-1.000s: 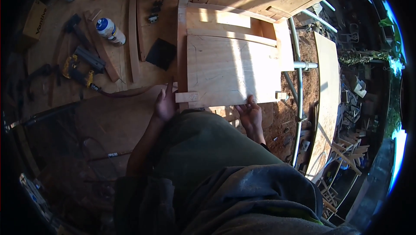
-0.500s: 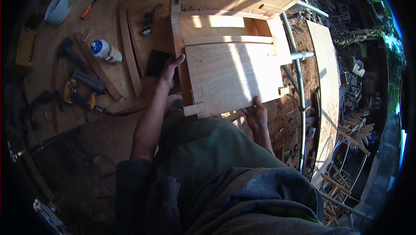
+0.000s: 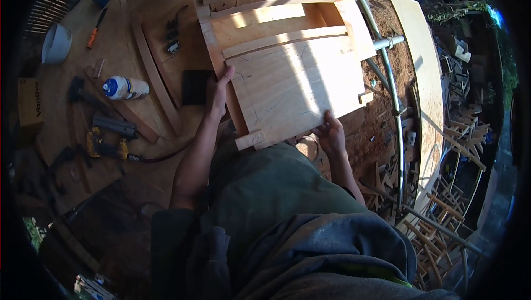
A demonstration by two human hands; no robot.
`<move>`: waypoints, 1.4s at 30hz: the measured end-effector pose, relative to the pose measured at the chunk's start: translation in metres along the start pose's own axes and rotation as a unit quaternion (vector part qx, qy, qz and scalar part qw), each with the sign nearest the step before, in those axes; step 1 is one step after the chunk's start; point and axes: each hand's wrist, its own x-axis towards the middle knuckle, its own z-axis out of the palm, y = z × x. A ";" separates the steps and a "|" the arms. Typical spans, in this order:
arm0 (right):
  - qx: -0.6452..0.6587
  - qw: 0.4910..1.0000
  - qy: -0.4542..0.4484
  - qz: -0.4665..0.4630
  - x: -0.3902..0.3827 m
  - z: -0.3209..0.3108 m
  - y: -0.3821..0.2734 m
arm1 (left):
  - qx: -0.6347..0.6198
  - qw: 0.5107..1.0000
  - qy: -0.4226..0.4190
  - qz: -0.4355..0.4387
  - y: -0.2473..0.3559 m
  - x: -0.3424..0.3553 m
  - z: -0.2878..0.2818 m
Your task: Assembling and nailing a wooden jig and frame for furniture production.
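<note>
A pale plywood panel (image 3: 279, 87) lies in front of me inside a shallow wooden frame, with pencil marks and a bright band of sunlight across it. My left hand (image 3: 220, 94) grips the frame's left side rail (image 3: 234, 106), its thumb on top and its other fingers partly hidden. At the panel's near edge, my right hand (image 3: 332, 134) holds on with the thumb over the top and the fingers underneath. A wooden strip (image 3: 285, 43) runs along the far side of the panel. Small wood blocks sit at the near left corner (image 3: 250, 140) and at the right edge (image 3: 365, 98).
On the wooden worktop at left are a white-and-blue bottle (image 3: 126, 87), a yellow-and-black air tool (image 3: 105, 144) with a hose, a hammer (image 3: 83, 89), an orange-handled tool (image 3: 93, 37) and long wood strips (image 3: 155, 78). Metal pipes (image 3: 395, 128) stand at right, beyond them stacked wooden stools (image 3: 437, 233).
Both hands keep their hold. The panel and frame look turned slightly counterclockwise, and the surroundings have shifted as my head moved.
</note>
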 end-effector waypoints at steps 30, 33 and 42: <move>0.005 0.993 0.051 -0.104 0.016 0.013 0.015 | -0.005 1.000 -0.024 0.003 -0.026 -0.051 -0.003; 0.001 0.993 0.049 -0.110 0.017 0.014 0.022 | -0.003 0.999 -0.030 0.012 -0.022 -0.056 -0.006; 0.021 0.992 -0.055 0.111 -0.013 0.040 0.078 | 0.004 0.996 -0.088 0.006 -0.013 -0.071 0.000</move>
